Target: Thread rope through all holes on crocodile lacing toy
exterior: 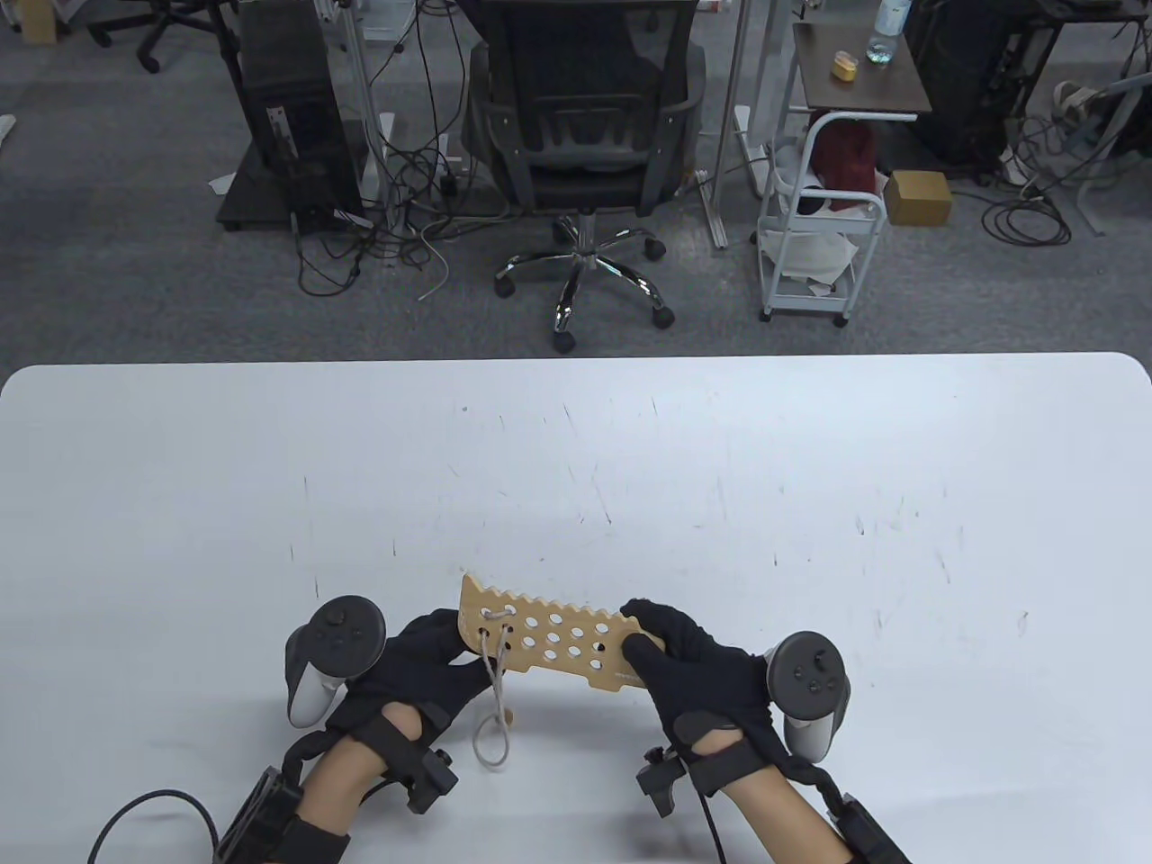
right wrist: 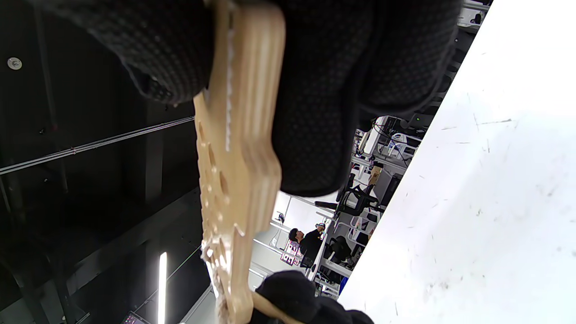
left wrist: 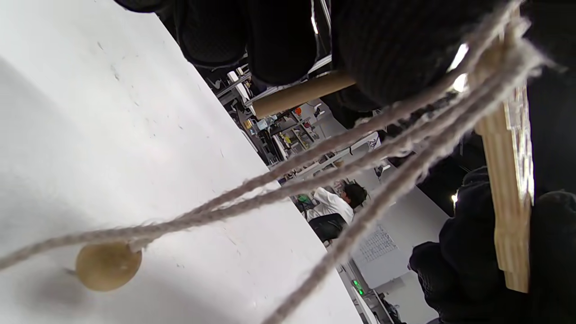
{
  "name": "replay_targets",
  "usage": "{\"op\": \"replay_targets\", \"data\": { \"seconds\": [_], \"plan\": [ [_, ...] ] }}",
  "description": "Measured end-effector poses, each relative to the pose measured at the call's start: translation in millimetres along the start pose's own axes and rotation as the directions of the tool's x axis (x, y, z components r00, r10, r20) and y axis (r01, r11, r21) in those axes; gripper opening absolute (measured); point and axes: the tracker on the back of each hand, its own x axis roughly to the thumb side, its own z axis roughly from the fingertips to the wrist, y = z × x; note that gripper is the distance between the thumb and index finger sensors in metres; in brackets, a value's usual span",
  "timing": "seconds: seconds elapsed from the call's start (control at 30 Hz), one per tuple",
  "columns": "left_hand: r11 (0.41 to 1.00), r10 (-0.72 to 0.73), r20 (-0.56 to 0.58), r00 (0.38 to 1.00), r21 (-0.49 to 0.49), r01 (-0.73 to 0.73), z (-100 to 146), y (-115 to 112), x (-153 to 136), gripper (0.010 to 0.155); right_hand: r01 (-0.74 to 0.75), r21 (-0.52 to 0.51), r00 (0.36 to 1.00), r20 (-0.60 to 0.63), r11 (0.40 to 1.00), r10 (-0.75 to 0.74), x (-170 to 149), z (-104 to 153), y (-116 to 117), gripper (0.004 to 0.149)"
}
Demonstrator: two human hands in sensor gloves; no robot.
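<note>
The left hand (exterior: 423, 661) gripped the left end of the wooden crocodile lacing board (exterior: 549, 641), fingers curled round its edge. The board was held just above the white table (exterior: 810, 504), near its near edge. A pale rope (exterior: 492, 693) passed through the leftmost holes and hung down in a loop, its wooden bead (left wrist: 108, 265) resting on the table. The right hand (exterior: 697, 666) pinched the board's right end, thumb on top.

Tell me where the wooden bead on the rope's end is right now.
In the left wrist view the wooden bead lies on the white table, lower left, at the rope end hanging from the crocodile board.
</note>
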Motion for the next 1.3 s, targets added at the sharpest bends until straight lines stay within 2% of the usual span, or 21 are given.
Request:
{"op": "replay_targets", "data": {
  "seconds": [0.43,1.3],
  "plan": [
    [0.993,0.029,-0.041,0.999,0.117,-0.024,4,21,-8,0.045,0.001,-0.064,1.000,-0.016,0.998,-0.002,-2,-4,-14,0.048],
    [0.962,0.107,0.002,0.994,0.253,-0.104,17,50,-6,0.045,-0.033,-0.159,0.996,-0.084,0.987,0.020,-17,-14,-39,0.048]
  ]
}}
